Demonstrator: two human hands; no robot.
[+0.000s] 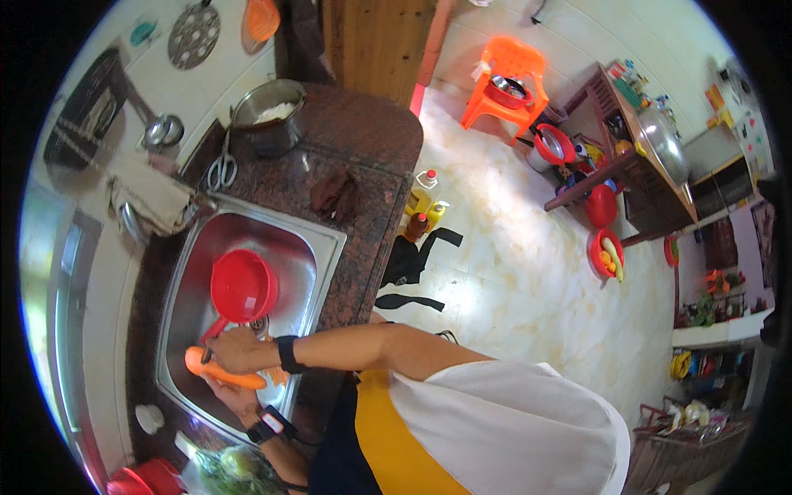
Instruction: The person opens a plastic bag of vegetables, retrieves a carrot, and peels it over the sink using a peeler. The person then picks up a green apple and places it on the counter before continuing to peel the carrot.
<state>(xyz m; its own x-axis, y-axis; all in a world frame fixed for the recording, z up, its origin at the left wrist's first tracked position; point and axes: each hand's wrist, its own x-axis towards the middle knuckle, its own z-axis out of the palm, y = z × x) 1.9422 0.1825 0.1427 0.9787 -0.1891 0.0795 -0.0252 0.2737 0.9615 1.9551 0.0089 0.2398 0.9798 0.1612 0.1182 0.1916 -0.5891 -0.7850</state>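
Note:
Over the stainless steel sink, my left hand holds a large orange carrot from below. My right hand is closed on a small dark-tipped tool, seemingly a peeler, which rests against the carrot. The tool is mostly hidden by my fingers. Orange peelings lie in the sink beside the carrot and under my right wrist. A red plastic dipper stands in the sink just beyond my hands, its handle pointing towards them.
On the granite counter are a metal pot with white contents, scissors and a dark cloth. A bag of green vegetables and a red container sit near the sink's near end. Bottles stand on the floor beyond the counter.

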